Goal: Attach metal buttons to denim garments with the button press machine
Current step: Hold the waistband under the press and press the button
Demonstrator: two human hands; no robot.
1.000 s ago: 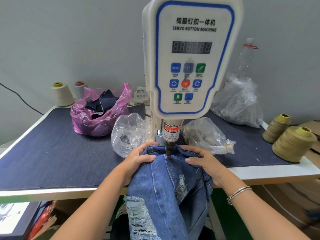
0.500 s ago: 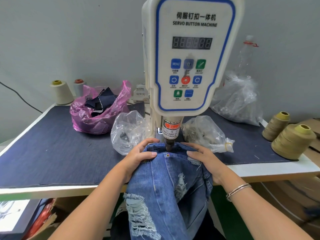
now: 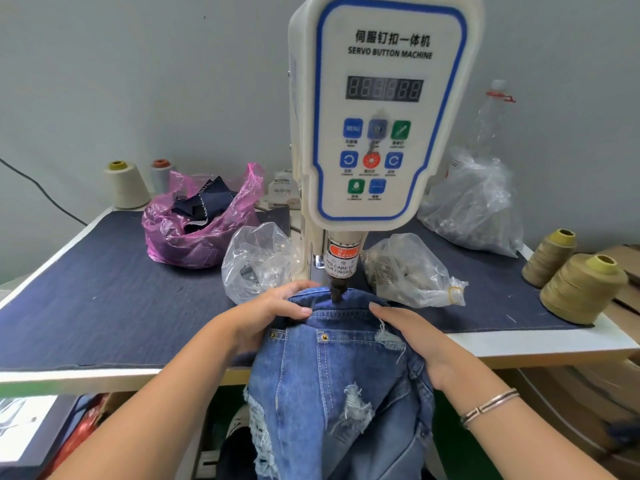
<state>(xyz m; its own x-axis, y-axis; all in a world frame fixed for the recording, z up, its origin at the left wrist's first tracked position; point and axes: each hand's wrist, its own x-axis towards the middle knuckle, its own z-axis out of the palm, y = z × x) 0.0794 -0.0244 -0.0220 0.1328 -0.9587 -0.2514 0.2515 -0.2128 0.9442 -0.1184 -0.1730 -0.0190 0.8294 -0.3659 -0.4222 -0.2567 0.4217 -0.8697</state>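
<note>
Done: rivets (image 3: 325,337) already on jeans (image 3: 339,368)
Left: waistband button, punch (image 3: 337,292) down
Hands: left hand (image 3: 273,315) grips waistband; right hand (image 3: 412,336) presses flat

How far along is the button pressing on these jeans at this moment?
Done: two metal studs already sit below the waistband of the ripped jeans. In hand: the left hand grips the waistband's left side, the right hand lies flat on the right, and the press head meets the waistband. Left: whether a button is set there is hidden.
</note>
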